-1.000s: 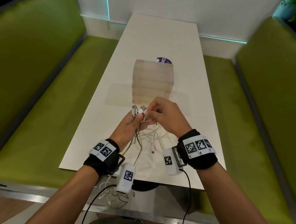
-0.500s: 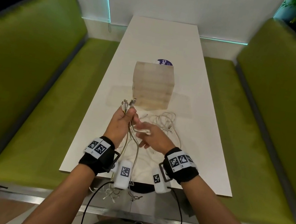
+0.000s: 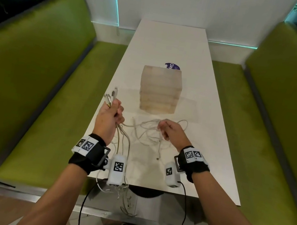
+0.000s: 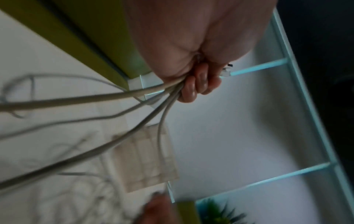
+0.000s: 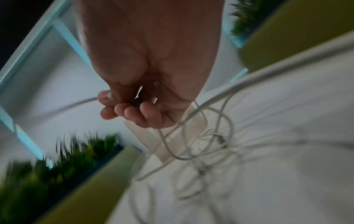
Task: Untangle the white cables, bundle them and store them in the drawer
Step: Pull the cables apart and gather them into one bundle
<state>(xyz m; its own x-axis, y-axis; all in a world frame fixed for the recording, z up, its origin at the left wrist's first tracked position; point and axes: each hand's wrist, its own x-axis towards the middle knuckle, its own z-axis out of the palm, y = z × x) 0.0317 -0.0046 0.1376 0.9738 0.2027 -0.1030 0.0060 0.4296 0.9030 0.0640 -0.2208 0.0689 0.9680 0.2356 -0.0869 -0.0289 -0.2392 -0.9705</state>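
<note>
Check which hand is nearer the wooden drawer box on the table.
Right, though only slightly. The right hand holds a cable just in front of the wooden drawer box, a little to its right. The left hand, gripping the white cables, sits off to the box's left.

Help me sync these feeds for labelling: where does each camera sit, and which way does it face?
Head: on the head, looking down the long white table at the pale wooden drawer box; both forearms show.
Left wrist: along the left hand, whose fingers grip the white cables.
Right wrist: along the right hand, which pinches a cable.
All three share the cables and the box.
</note>
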